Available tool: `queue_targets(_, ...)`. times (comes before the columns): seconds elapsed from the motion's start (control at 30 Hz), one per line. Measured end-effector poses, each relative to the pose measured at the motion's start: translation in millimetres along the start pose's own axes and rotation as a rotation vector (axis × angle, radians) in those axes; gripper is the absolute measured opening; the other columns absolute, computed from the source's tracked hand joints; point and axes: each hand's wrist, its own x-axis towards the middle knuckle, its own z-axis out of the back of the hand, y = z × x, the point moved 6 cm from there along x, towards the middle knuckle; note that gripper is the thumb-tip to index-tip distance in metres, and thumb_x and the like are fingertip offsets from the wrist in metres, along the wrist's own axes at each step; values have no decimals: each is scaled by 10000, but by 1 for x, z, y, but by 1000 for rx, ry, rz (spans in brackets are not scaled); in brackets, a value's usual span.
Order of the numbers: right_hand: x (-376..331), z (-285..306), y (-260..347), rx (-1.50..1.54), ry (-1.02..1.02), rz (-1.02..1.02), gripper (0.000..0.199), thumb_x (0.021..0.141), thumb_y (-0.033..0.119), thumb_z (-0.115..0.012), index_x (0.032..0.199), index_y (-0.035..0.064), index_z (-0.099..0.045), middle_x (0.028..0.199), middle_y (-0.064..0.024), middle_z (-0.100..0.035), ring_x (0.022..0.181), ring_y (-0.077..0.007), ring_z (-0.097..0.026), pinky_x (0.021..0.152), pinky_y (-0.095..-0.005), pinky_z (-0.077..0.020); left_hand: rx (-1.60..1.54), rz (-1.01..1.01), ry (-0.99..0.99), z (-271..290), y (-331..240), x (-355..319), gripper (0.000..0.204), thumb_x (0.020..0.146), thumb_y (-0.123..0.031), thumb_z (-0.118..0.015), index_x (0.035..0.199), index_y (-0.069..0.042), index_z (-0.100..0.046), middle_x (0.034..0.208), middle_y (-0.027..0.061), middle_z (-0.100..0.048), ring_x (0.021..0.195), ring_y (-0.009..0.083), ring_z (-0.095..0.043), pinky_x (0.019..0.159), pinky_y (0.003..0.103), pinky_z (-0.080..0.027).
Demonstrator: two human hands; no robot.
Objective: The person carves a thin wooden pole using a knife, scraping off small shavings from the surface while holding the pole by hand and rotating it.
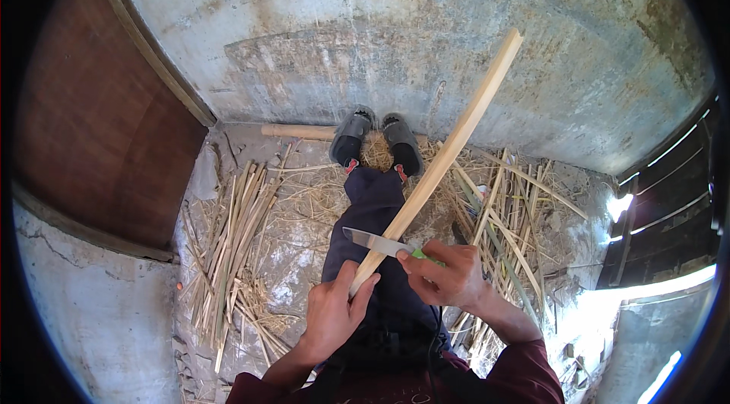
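Note:
A long pale bamboo strip (pixel 455 138) slants up and to the right from my lap toward the far wall. My left hand (pixel 334 311) is closed round its near end. In my right hand (pixel 449 276) I grip a knife with a green handle (pixel 423 256), index finger along the back of the blade. The knife's broad metal blade (pixel 372 241) lies across the strip, just beyond my left hand, its tip pointing left. Most of the handle is hidden by my fingers.
Thin split sticks lie in a pile (pixel 237 236) on the left floor and another pile (pixel 513 214) on the right. Shavings (pixel 304 214) litter the ground. A pole (pixel 298 132) rests by the concrete wall (pixel 365 46). A brown door panel (pixel 106 122) stands left, dark slats (pixel 661 198) right.

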Motion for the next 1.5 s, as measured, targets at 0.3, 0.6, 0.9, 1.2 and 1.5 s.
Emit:
queue_targets(0.3,10,8,-8,-48,-23,-43,210,797,26,-830,958,152,-780,662,6,-554,451,-176,-546,395,-349,-410,27,-17,-11,0,5,-7,258,1060,-185,-756,1052,-3,-572,573,195,-586,525,390,-687,471,447,-470)
queue_targets(0.6,9,7,-7,-31,2,-53,247,799,20,-820,1006,151,-786,677,-5,-570,453,-191,-547,408,-359,-423,31,-41,-23,-2,2,-8,245,1065,-179,-743,1037,-12,-565,599,214,-609,567,443,-692,482,483,-486)
queue_targets(0.9,13,11,-15,-9,-46,-130,234,817,5,-804,1009,138,-795,676,-25,-576,463,-193,-559,414,-354,-429,65,-6,-26,-3,9,-11,247,1063,-170,-743,1008,-19,-554,606,214,-620,555,433,-686,484,482,-486)
queue_targets(1.2,17,14,-26,-98,-35,-90,273,808,29,-820,1053,146,-792,721,-24,-599,480,-197,-598,420,-367,-448,71,-12,-33,-3,11,-11,254,1057,-158,-750,1000,-14,-548,598,215,-611,545,430,-682,479,476,-478)
queue_targets(1.5,25,19,-30,-92,-21,-109,238,809,-32,-797,1006,101,-791,706,-36,-621,478,-209,-591,428,-361,-435,115,10,2,-4,16,-13,259,1079,-214,-720,1003,-51,-533,657,204,-652,564,444,-672,505,529,-501)
